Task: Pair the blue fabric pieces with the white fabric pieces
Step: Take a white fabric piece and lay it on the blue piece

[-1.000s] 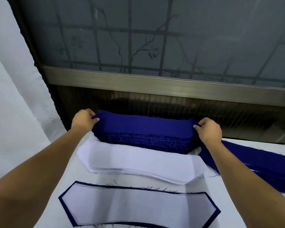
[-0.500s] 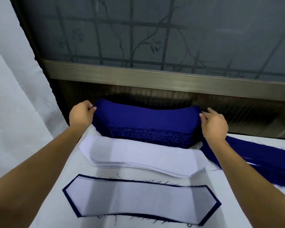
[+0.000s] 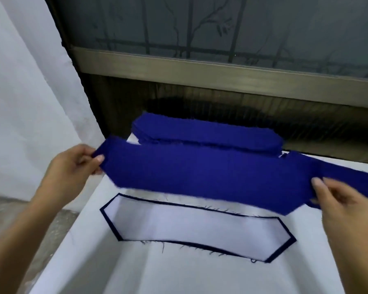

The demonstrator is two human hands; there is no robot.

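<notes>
A long blue fabric piece [image 3: 200,175] hangs stretched above the table. My left hand [image 3: 72,168] pinches its left end and my right hand [image 3: 346,206] pinches its right end. Behind it, a stack of blue pieces [image 3: 204,133] lies at the table's far edge. Below the held piece, a white piece lying on a blue one [image 3: 196,228] sits flat, with a thin blue border showing all round. The stack of white pieces is hidden behind the held blue piece.
The white table [image 3: 179,276] runs up to a window frame [image 3: 221,68] with dark glass. More blue fabric [image 3: 348,175] trails off at the right. A white wall [image 3: 26,92] and a grey floor [image 3: 19,209] lie to the left.
My hands have lifted one blue piece off the far stack and drawn it toward me, so it now covers the white stack. The view has tilted down.
</notes>
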